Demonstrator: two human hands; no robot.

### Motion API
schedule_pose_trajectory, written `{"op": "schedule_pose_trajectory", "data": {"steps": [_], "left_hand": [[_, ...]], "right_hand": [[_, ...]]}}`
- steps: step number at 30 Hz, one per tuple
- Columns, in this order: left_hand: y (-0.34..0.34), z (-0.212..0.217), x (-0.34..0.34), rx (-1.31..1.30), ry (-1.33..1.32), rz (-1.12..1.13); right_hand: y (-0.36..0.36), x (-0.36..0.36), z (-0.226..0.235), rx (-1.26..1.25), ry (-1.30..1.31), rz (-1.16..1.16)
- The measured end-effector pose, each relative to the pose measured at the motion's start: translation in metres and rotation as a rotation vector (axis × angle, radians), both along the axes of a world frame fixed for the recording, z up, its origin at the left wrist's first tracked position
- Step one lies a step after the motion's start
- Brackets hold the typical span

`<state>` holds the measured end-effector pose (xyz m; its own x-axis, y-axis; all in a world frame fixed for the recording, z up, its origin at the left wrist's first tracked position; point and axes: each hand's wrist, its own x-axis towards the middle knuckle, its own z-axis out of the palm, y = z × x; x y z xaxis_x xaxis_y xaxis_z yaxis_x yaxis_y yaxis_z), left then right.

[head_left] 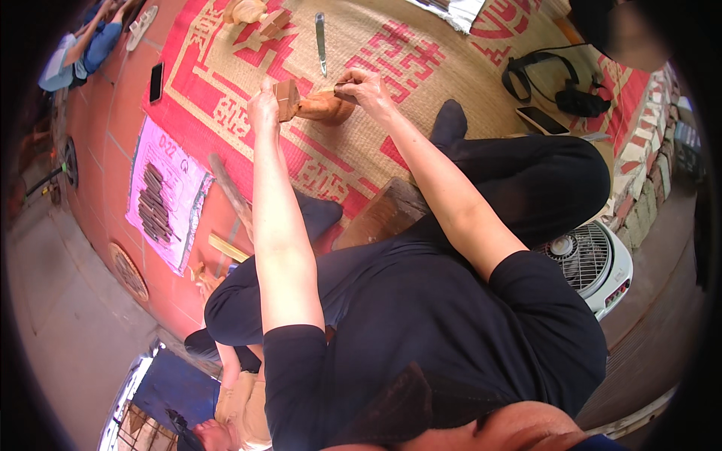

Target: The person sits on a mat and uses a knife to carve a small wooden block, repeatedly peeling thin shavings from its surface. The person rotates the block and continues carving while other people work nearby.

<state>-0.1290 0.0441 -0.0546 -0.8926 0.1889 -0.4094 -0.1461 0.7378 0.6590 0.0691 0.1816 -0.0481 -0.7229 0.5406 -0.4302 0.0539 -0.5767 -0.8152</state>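
A carved wooden piece (323, 107) with a rounded end and a square block at its left lies over the patterned mat, in front of me. My left hand (263, 111) is closed on the block end. My right hand (365, 90) is pinched at the rounded end, touching it, with a small dark piece (344, 88) between the fingertips; its kind is too small to tell. Beyond the wooden piece lies a slim knife-like tool (321, 43) with a metallic look. A second carved wooden piece (256, 15) rests farther off to the left.
Dark sticks (154, 207) lie on a pink sheet (174, 158) at the left. A phone (156, 83) sits near the mat's (353, 45) left edge; another phone (543, 120) and a black strap (530, 71) lie right. A fan (587, 259) stands beside me. Other people sit nearby.
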Motion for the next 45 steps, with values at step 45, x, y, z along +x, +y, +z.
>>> {"op": "schedule_pose_trajectory", "data": {"steps": [45], "left_hand": [[0.012, 0.054, 0.060, -0.194, 0.272, -0.239]], "right_hand": [[-0.012, -0.036, -0.027, 0.498, -0.438, 0.313]]}}
